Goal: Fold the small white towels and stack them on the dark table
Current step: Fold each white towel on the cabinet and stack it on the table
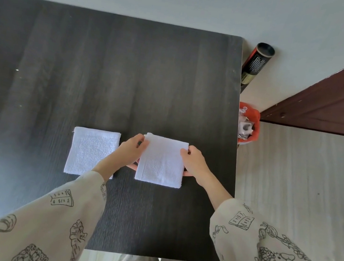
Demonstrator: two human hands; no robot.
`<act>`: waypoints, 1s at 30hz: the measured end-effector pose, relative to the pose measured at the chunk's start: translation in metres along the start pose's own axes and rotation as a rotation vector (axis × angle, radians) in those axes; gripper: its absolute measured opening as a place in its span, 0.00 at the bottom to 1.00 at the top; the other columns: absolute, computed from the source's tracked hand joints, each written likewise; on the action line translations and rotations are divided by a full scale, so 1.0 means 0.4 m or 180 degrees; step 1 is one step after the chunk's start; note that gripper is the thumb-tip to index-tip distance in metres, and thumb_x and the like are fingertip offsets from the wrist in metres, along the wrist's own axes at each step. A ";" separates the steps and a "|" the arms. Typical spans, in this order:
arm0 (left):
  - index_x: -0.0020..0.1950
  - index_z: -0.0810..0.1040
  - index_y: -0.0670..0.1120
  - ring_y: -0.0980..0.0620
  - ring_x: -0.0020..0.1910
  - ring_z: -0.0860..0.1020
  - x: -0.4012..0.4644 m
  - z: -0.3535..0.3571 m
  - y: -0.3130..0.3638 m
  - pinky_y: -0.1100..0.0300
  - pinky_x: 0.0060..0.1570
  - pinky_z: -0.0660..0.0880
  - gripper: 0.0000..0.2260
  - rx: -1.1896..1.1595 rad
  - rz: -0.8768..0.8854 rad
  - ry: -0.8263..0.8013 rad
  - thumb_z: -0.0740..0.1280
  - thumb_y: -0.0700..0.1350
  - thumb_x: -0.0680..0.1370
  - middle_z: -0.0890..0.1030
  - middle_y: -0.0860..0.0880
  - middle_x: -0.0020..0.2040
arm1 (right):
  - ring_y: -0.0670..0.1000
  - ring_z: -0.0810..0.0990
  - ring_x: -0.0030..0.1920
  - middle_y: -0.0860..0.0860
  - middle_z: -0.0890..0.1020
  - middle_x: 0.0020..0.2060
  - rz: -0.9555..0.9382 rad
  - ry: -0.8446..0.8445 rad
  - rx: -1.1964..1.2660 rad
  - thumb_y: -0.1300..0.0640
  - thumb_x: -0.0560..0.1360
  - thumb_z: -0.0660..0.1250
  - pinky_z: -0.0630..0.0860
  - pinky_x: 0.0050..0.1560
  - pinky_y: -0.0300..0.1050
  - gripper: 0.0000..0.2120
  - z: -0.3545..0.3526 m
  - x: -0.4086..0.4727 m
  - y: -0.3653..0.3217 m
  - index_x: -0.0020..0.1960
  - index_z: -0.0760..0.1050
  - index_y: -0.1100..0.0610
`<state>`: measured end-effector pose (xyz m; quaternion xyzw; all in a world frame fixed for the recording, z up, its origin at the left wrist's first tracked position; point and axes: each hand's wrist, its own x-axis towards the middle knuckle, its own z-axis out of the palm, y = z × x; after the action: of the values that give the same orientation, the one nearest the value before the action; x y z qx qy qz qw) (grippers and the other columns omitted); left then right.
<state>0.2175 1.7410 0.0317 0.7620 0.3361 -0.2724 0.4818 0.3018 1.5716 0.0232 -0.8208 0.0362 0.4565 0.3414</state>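
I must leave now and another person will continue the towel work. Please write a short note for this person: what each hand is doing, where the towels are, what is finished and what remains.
Left hand: pinches the left edge of the held towel near its top corner.
Right hand: pinches the right edge of the same towel.
The held towel is already folded and sits over something pink, mostly hidden.
Folded towel lies flat on the dark table, left of the hands, partly under the left forearm.
Done: both towels look folded.
Left: place the held towel on the other to make the stack. No other towels are in view.
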 end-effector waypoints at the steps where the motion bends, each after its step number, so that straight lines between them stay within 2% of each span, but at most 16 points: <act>1: 0.62 0.67 0.45 0.45 0.46 0.80 0.001 0.001 -0.001 0.51 0.43 0.80 0.14 0.0018 0.0010 0.0012 0.51 0.50 0.82 0.76 0.45 0.51 | 0.56 0.75 0.57 0.57 0.74 0.57 0.0003 0.0006 -0.0010 0.56 0.81 0.52 0.77 0.56 0.54 0.12 0.001 0.000 0.000 0.61 0.67 0.60; 6: 0.63 0.67 0.44 0.44 0.46 0.80 0.006 0.005 -0.011 0.51 0.44 0.80 0.14 0.0138 0.0033 0.0100 0.52 0.50 0.82 0.77 0.43 0.52 | 0.56 0.75 0.57 0.57 0.74 0.57 -0.0017 0.0054 -0.0053 0.56 0.81 0.52 0.78 0.52 0.51 0.12 0.004 -0.001 0.002 0.61 0.67 0.60; 10: 0.62 0.67 0.45 0.45 0.45 0.79 0.008 0.012 -0.019 0.55 0.40 0.79 0.14 0.0183 0.0092 0.0216 0.53 0.50 0.82 0.77 0.44 0.51 | 0.56 0.76 0.55 0.57 0.76 0.56 -0.0102 0.0127 -0.0232 0.56 0.81 0.53 0.78 0.55 0.53 0.12 0.005 0.000 0.004 0.59 0.69 0.61; 13: 0.63 0.66 0.44 0.45 0.46 0.78 0.006 0.022 -0.026 0.55 0.40 0.79 0.14 0.0118 0.0067 0.0381 0.55 0.50 0.81 0.76 0.45 0.51 | 0.57 0.79 0.51 0.59 0.78 0.51 -0.0142 0.0294 -0.0429 0.55 0.80 0.55 0.79 0.53 0.55 0.11 0.004 -0.006 0.006 0.52 0.71 0.61; 16: 0.64 0.65 0.43 0.46 0.45 0.78 -0.019 0.022 -0.024 0.53 0.44 0.78 0.14 -0.0022 -0.0014 0.0580 0.56 0.48 0.81 0.76 0.45 0.47 | 0.54 0.79 0.42 0.59 0.79 0.45 -0.0144 0.0413 -0.0635 0.52 0.80 0.57 0.79 0.52 0.55 0.10 -0.003 -0.026 0.016 0.47 0.69 0.58; 18: 0.66 0.65 0.42 0.46 0.45 0.75 -0.050 0.019 -0.021 0.54 0.46 0.73 0.15 0.0103 0.0122 0.0908 0.56 0.46 0.81 0.75 0.47 0.46 | 0.53 0.79 0.41 0.59 0.80 0.46 -0.0090 0.0443 -0.0616 0.52 0.80 0.57 0.79 0.53 0.53 0.10 -0.010 -0.049 0.030 0.50 0.70 0.58; 20: 0.65 0.66 0.43 0.49 0.45 0.72 -0.089 0.026 -0.015 0.57 0.45 0.68 0.14 0.0127 0.0342 0.1265 0.56 0.44 0.81 0.75 0.48 0.49 | 0.56 0.81 0.47 0.60 0.80 0.51 -0.0044 0.0452 -0.0521 0.52 0.80 0.58 0.78 0.55 0.51 0.14 -0.023 -0.079 0.047 0.56 0.72 0.61; 22: 0.64 0.68 0.44 0.51 0.45 0.72 -0.130 0.053 0.002 0.58 0.45 0.68 0.13 0.0047 0.0628 0.1375 0.56 0.43 0.81 0.74 0.48 0.52 | 0.54 0.80 0.52 0.57 0.79 0.54 0.0009 0.0505 -0.0369 0.50 0.80 0.58 0.77 0.57 0.48 0.16 -0.044 -0.120 0.077 0.61 0.71 0.60; 26: 0.64 0.69 0.46 0.54 0.49 0.72 -0.198 0.169 0.063 0.62 0.48 0.70 0.12 0.0235 0.1138 0.0928 0.56 0.44 0.81 0.72 0.51 0.54 | 0.51 0.80 0.49 0.53 0.79 0.51 0.0043 0.0700 0.0366 0.50 0.80 0.57 0.77 0.52 0.44 0.14 -0.110 -0.241 0.178 0.59 0.71 0.57; 30: 0.60 0.71 0.48 0.56 0.41 0.75 -0.258 0.338 0.143 0.69 0.40 0.70 0.10 0.0674 0.1536 0.0232 0.57 0.44 0.80 0.77 0.51 0.49 | 0.50 0.78 0.43 0.51 0.78 0.43 0.0191 0.1000 0.1201 0.54 0.80 0.58 0.76 0.45 0.41 0.07 -0.201 -0.393 0.327 0.50 0.73 0.56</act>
<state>0.1848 1.5734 0.0870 0.8756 0.1314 -0.1556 0.4380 0.2204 1.3842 0.1040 -0.8020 0.1978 0.3184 0.4650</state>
